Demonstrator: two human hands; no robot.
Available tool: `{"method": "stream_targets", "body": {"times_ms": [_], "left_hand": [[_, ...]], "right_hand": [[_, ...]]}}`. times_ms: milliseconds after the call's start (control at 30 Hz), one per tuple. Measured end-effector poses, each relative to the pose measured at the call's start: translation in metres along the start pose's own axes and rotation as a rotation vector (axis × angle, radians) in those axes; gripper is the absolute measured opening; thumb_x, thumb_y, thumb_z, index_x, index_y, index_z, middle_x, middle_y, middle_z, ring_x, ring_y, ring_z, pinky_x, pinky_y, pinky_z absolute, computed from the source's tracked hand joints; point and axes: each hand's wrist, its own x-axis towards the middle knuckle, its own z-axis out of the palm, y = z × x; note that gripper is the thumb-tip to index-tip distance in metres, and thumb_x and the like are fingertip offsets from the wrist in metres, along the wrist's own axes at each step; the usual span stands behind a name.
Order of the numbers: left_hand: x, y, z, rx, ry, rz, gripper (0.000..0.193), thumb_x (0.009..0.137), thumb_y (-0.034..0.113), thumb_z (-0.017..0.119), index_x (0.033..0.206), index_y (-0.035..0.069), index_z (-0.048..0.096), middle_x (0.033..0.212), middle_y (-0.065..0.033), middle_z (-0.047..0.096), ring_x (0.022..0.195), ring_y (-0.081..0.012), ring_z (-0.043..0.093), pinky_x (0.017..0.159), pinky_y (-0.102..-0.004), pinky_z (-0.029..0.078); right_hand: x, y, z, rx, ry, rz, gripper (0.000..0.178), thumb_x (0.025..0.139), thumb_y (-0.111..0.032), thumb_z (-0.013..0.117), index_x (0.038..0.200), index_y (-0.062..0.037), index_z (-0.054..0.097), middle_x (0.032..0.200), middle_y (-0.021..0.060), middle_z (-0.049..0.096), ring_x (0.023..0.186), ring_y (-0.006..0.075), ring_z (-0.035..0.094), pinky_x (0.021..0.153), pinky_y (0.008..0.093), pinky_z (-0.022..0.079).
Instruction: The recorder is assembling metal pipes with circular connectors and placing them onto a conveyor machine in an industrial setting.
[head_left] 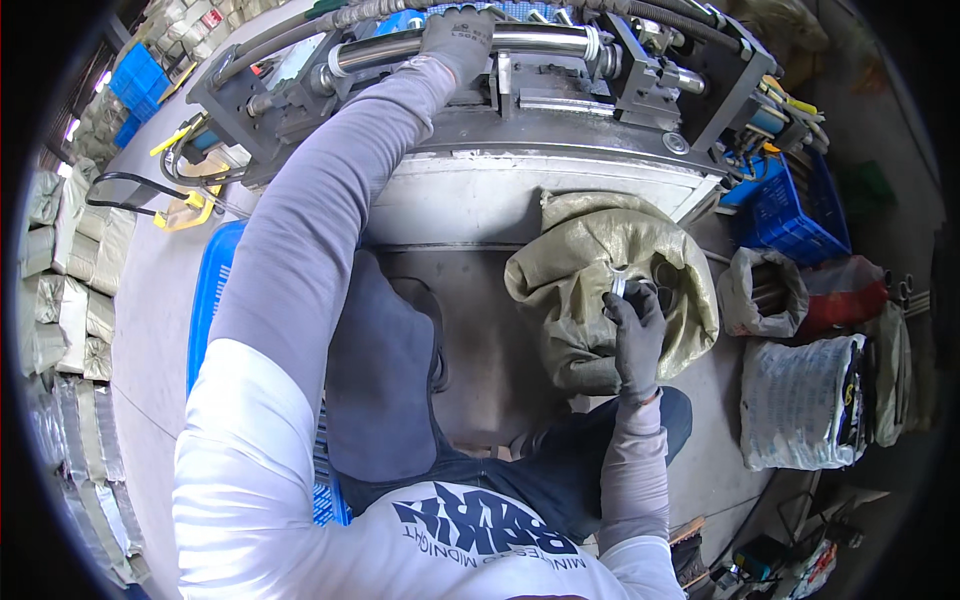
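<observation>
My left hand (460, 42), in a grey glove, reaches far forward and wraps over a shiny metal tube (385, 50) lying across the machine. Its fingertips are hidden behind the tube. A white ring (337, 60) sits around the tube near its left end. My right hand (640, 340), gloved too, is closed in a pinch over the mouth of an olive woven sack (575, 255). Between its thumb and fingers is a small silver metal piece (619, 284), whose exact shape I cannot make out. The sack stands on the floor, its rim rolled outward.
The dark machine frame (440, 133) spans the far side, with hoses along its top. A blue basket (212, 290) stands beside my left leg. At right are a blue crate (800, 215), a white sack of tubes (762, 292) and a wrapped bundle (803, 400). Wrapped packs (70, 250) are stacked at left.
</observation>
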Motion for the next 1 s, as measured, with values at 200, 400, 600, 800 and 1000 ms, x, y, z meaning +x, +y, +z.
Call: {"method": "stream_targets", "body": {"times_ms": [200, 400, 600, 800, 1000], "left_hand": [[-0.007, -0.018, 0.040, -0.036, -0.087, 0.078, 0.041, 0.091, 0.016, 0.065, 0.131, 0.006, 0.061, 0.126, -0.0170, 0.069, 0.126, -0.0343, 0.064, 0.105, -0.0466, 0.050], [-0.139, 0.004, -0.010, -0.343, 0.257, 0.212, 0.055, 0.087, 0.015, 0.067, 0.142, 0.008, 0.059, 0.130, -0.0167, 0.066, 0.124, -0.0333, 0.061, 0.105, -0.0485, 0.049], [-0.379, -0.139, 0.033, -0.496, 0.021, -0.275, 0.037, 0.090, 0.015, 0.066, 0.126, 0.005, 0.068, 0.121, -0.0191, 0.070, 0.113, -0.0357, 0.067, 0.100, -0.0490, 0.052], [-0.586, -0.211, 0.144, -0.114, -0.947, -0.464, 0.036, 0.094, 0.024, 0.064, 0.127, 0.013, 0.071, 0.122, -0.0128, 0.073, 0.116, -0.0298, 0.068, 0.098, -0.0455, 0.053], [-0.676, -0.151, 0.216, -0.120, -1.162, -0.237, 0.038, 0.094, 0.021, 0.064, 0.130, 0.015, 0.068, 0.139, -0.0106, 0.065, 0.137, -0.0301, 0.056, 0.107, -0.0502, 0.046]], "right_hand": [[0.001, 0.009, 0.007, 0.011, -0.026, 0.021, 0.025, 0.096, -0.004, 0.071, 0.119, 0.0028, 0.065, 0.104, 0.0056, 0.070, 0.092, 0.0118, 0.066, 0.083, 0.0268, 0.054], [0.002, 0.017, -0.005, 0.043, 0.008, 0.020, 0.027, 0.093, -0.002, 0.074, 0.118, -0.0014, 0.063, 0.102, 0.0038, 0.068, 0.088, 0.0113, 0.065, 0.079, 0.0262, 0.055], [0.000, 0.028, -0.004, -0.054, -0.014, -0.038, 0.038, 0.100, -0.011, 0.065, 0.135, 0.0037, 0.061, 0.127, 0.0124, 0.065, 0.108, 0.0213, 0.068, 0.091, 0.0325, 0.059], [-0.008, 0.028, 0.008, -0.812, -0.174, -0.373, 0.041, 0.107, -0.018, 0.055, 0.137, 0.0090, 0.062, 0.151, 0.0174, 0.051, 0.124, 0.0264, 0.063, 0.093, 0.0381, 0.063], [-0.020, 0.046, 0.038, -0.473, -0.199, -0.086, 0.045, 0.106, -0.020, 0.052, 0.140, 0.0089, 0.058, 0.150, 0.0189, 0.052, 0.127, 0.0281, 0.062, 0.097, 0.0403, 0.063]]}}
